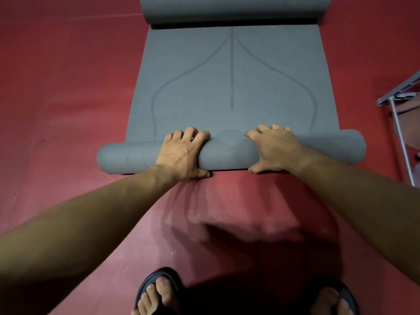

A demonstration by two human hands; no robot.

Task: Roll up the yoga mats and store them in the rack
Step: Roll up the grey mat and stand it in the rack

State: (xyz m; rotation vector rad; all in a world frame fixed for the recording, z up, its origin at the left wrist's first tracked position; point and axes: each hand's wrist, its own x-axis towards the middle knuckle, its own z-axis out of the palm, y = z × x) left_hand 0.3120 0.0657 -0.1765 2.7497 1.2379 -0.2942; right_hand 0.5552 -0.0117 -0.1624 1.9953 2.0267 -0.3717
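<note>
On the red floor (56, 87) a grey mat (231, 87) lies stretched away from the person, its near end wound into a roll (229, 153) that runs crosswise just ahead of the feet. Both hands sit on top of this roll, either side of its middle and a little apart. The left hand (181, 153) is draped over it with the fingers curled down the far side, where the roll meets the flat part of the mat, and the thumb pressed low against the near side by the floor. The right hand (272, 151) lies the same way, fingers bent over the far edge and thumb tucked under the near side, so each hand grips the roll between fingers and thumb. The roll's ends stick out past the flat mat on both sides. Printed lines show on the flat part: a straight centre line and two curves that spread toward the edges. At the far end, near the top of the view, the mat curls up into a second roll (234, 10). Below the hands a ribbed red mat (227, 212) lies flat, and the person's feet stand on it in dark sandals (156, 280). At the right edge stands part of a metal frame (400, 123); what it is cannot be told.
</note>
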